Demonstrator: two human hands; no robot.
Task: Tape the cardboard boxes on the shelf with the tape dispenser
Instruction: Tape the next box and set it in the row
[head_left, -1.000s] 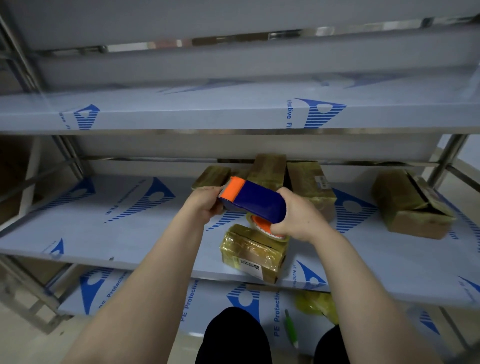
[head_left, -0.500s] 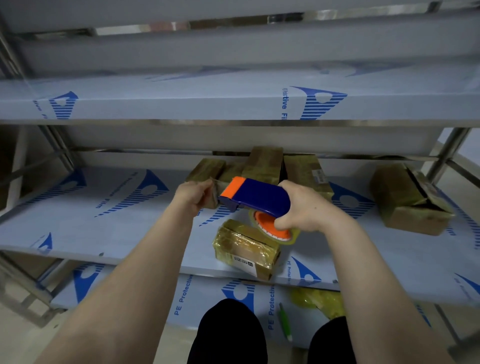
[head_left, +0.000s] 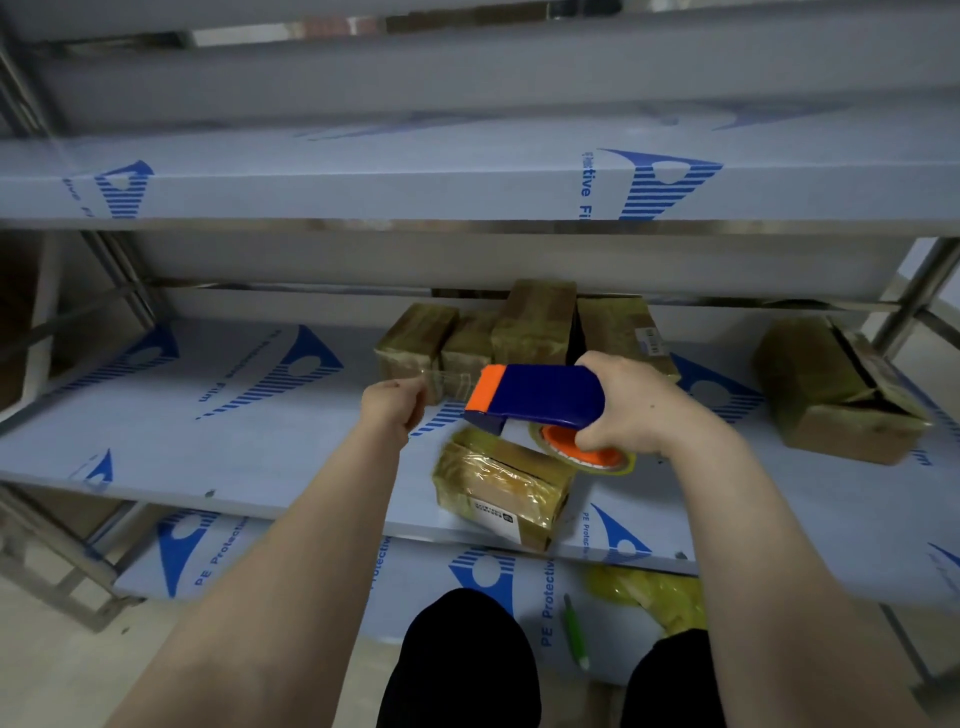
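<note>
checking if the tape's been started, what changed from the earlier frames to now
The left hand, pinching the tape end, pulled leftward away from the tape dispenser, drawing out a clear strip. The right hand still grips the dispenser over the front box; the other boxes stayed put.

A: What stands before you?
B: You face a steel shelving rack (head_left: 467, 226), its shelves wrapped in pale blue protective film (head_left: 363, 182) printed with dark blue logos.
A: And around it?
B: You see a pale, smooth floor (head_left: 62, 675) at lower left, bare metal uprights (head_left: 922, 296) at both sides, and dim, even light.
</note>
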